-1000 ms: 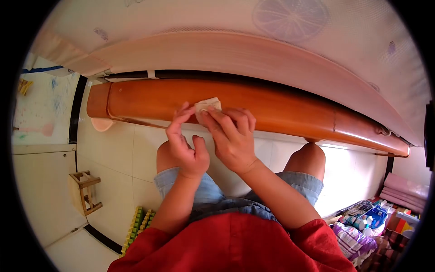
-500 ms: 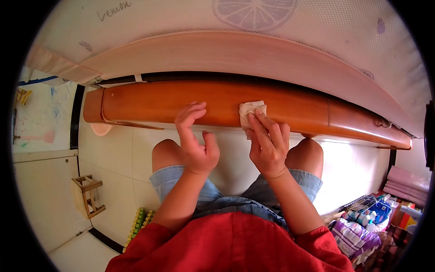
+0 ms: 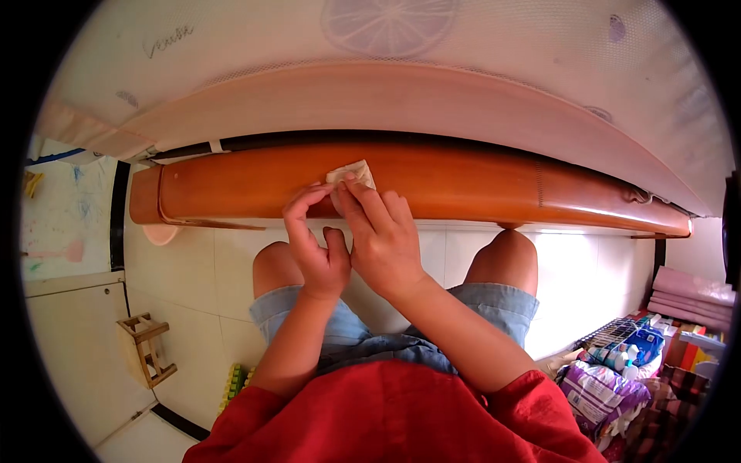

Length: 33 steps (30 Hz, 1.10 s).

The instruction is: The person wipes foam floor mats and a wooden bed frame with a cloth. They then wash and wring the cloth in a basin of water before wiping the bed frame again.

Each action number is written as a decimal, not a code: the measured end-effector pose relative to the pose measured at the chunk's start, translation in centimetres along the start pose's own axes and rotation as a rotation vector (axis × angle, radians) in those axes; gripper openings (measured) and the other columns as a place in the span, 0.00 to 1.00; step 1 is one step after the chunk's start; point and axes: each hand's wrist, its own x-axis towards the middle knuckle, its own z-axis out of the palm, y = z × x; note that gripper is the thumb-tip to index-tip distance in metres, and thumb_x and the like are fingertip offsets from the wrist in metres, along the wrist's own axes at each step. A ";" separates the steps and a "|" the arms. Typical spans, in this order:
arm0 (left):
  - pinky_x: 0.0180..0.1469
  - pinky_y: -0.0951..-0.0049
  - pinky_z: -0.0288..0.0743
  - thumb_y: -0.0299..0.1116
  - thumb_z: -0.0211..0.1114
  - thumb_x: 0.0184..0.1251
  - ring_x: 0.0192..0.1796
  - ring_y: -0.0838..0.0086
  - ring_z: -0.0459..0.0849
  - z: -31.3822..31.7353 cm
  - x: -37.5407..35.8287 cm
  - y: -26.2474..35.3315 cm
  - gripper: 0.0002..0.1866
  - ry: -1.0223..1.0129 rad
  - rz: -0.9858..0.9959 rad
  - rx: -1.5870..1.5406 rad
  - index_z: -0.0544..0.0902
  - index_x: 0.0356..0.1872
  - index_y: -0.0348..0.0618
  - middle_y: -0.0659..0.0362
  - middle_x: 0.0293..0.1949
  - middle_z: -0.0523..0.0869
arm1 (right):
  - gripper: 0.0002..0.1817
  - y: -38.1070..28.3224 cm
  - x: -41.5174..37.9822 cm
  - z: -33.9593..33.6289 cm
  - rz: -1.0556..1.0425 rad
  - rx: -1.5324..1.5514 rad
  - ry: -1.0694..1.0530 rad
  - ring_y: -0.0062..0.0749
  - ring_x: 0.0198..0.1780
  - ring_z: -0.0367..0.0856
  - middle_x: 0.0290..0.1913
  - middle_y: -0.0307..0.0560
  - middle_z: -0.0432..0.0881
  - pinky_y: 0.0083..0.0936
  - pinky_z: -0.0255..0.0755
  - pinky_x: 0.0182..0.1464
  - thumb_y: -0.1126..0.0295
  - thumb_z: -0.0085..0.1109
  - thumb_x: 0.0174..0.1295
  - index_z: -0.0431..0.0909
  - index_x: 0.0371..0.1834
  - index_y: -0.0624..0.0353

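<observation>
Head view: the right hand's fingers (image 3: 369, 204) are extended and close together, index and middle fingertips on a pale folded cloth (image 3: 355, 168); the right hand (image 3: 387, 251) has hold of it against the wood, with the thumb hidden from view. The left hand (image 3: 318, 251) is partly open, fingers curved and thumb apart, with no object visible in its grasp. Its fingertips are at the cloth's left edge; contact cannot be confirmed. Both hands are side by side.

The cloth is on the rounded face of a long brown wooden rail (image 3: 463, 177), left of the rail's midpoint. Behind the rail is pale printed fabric (image 3: 231, 100). Below are the person's bare knees, blue shorts (image 3: 494, 301) and a red shirt (image 3: 370, 417).

Further out, on the left, a pink basin (image 3: 160, 234) is partly covered by the rail, and a small wooden stool (image 3: 145, 351) is near a white panel (image 3: 77, 332). At lower right, a purple-and-white package (image 3: 598, 393) is near a wire rack (image 3: 606, 333), with a pink folded stack (image 3: 691, 289) beyond.
</observation>
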 end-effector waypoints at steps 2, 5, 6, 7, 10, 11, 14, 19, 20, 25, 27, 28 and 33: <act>0.70 0.61 0.59 0.12 0.45 0.44 0.62 0.59 0.72 0.2 0.2 0.3 0.28 -0.021 0.001 0.062 0.68 0.54 0.33 0.48 0.54 0.76 | 0.28 0.7 0.0 -0.5 -0.022 0.042 0.005 0.38 0.38 0.72 0.51 0.46 0.78 0.32 0.67 0.39 0.71 0.60 0.41 0.79 0.52 0.64; 0.70 0.61 0.58 0.12 0.46 0.46 0.62 0.59 0.71 0.5 0.2 0.6 0.28 -0.020 -0.007 0.107 0.68 0.54 0.33 0.48 0.53 0.76 | 0.27 2.6 -0.7 -2.6 0.046 -0.003 -0.035 0.39 0.39 0.72 0.51 0.44 0.79 0.34 0.66 0.42 0.73 0.63 0.41 0.80 0.51 0.63; 0.70 0.61 0.58 0.12 0.46 0.46 0.62 0.59 0.71 0.7 0.3 0.6 0.28 -0.020 -0.006 0.111 0.68 0.54 0.33 0.48 0.53 0.76 | 0.27 3.2 -1.0 -3.5 0.046 0.000 -0.034 0.39 0.39 0.72 0.51 0.44 0.79 0.34 0.66 0.42 0.73 0.63 0.41 0.80 0.51 0.63; 0.70 0.61 0.57 0.13 0.47 0.46 0.62 0.59 0.71 0.8 0.3 0.7 0.27 -0.025 -0.007 0.118 0.68 0.54 0.33 0.48 0.53 0.76 | 0.26 3.8 -1.3 -4.5 0.073 -0.030 -0.007 0.39 0.39 0.72 0.51 0.42 0.79 0.34 0.66 0.43 0.74 0.63 0.42 0.80 0.50 0.62; 0.70 0.61 0.57 0.14 0.48 0.47 0.62 0.60 0.71 1.3 0.3 0.8 0.26 -0.016 -0.010 0.128 0.68 0.53 0.34 0.48 0.53 0.76 | 0.23 4.8 -2.3 -6.2 0.116 -0.101 0.041 0.39 0.42 0.73 0.50 0.41 0.80 0.35 0.67 0.47 0.77 0.64 0.43 0.81 0.49 0.61; 0.70 0.62 0.57 0.14 0.48 0.47 0.61 0.60 0.71 1.5 0.3 0.8 0.25 -0.004 -0.007 0.124 0.68 0.53 0.34 0.49 0.52 0.76 | 0.22 4.9 -2.4 -6.4 0.130 -0.149 0.065 0.40 0.45 0.74 0.49 0.42 0.80 0.37 0.68 0.50 0.78 0.64 0.44 0.82 0.48 0.61; 0.69 0.62 0.57 0.14 0.48 0.48 0.60 0.60 0.71 1.6 0.3 0.6 0.25 0.004 -0.005 0.096 0.68 0.52 0.34 0.49 0.52 0.76 | 0.20 5.1 -2.1 -5.8 0.064 -0.131 0.112 0.43 0.49 0.75 0.48 0.44 0.80 0.42 0.67 0.58 0.79 0.63 0.44 0.82 0.46 0.63; 0.63 0.64 0.66 0.12 0.48 0.44 0.54 0.59 0.74 1.3 0.4 0.6 0.26 0.038 0.023 0.063 0.70 0.50 0.34 0.49 0.49 0.76 | 0.19 3.8 -1.0 -4.0 0.067 0.004 0.082 0.45 0.53 0.75 0.48 0.48 0.79 0.47 0.66 0.62 0.80 0.62 0.44 0.80 0.44 0.66; 0.63 0.64 0.66 0.12 0.47 0.43 0.54 0.59 0.74 1.2 0.4 0.7 0.26 0.036 0.009 0.030 0.70 0.50 0.34 0.49 0.49 0.76 | 0.19 3.3 -0.5 -3.5 0.044 0.030 0.064 0.45 0.53 0.75 0.48 0.49 0.78 0.48 0.67 0.62 0.80 0.61 0.44 0.80 0.44 0.67; 0.66 0.62 0.64 0.12 0.46 0.44 0.56 0.59 0.74 0.6 0.2 0.9 0.27 0.049 -0.038 -0.029 0.68 0.52 0.33 0.48 0.50 0.76 | 0.17 1.1 1.0 0.1 -0.010 0.144 0.062 0.44 0.52 0.76 0.49 0.50 0.77 0.47 0.67 0.62 0.78 0.59 0.46 0.80 0.43 0.67; 0.66 0.62 0.63 0.11 0.46 0.44 0.57 0.59 0.74 0.5 0.2 1.0 0.28 0.059 -0.071 -0.087 0.67 0.53 0.33 0.48 0.51 0.76 | 0.16 0.8 1.2 0.6 -0.015 0.149 0.067 0.44 0.51 0.76 0.49 0.48 0.78 0.47 0.67 0.63 0.77 0.58 0.47 0.80 0.41 0.66; 0.67 0.62 0.62 0.11 0.46 0.44 0.58 0.59 0.74 0.3 0.3 1.0 0.28 0.043 -0.060 -0.059 0.66 0.54 0.33 0.47 0.51 0.76 | 0.16 1.0 1.3 0.3 -0.014 0.146 0.070 0.44 0.51 0.76 0.49 0.48 0.78 0.47 0.67 0.63 0.77 0.58 0.47 0.80 0.41 0.66; 0.68 0.62 0.62 0.12 0.46 0.45 0.59 0.58 0.73 0.7 0.8 1.7 0.28 0.014 -0.036 0.042 0.66 0.54 0.32 0.46 0.53 0.75 | 0.14 2.3 0.7 -1.8 0.056 0.171 0.065 0.42 0.47 0.77 0.49 0.43 0.82 0.47 0.65 0.63 0.78 0.64 0.46 0.83 0.40 0.62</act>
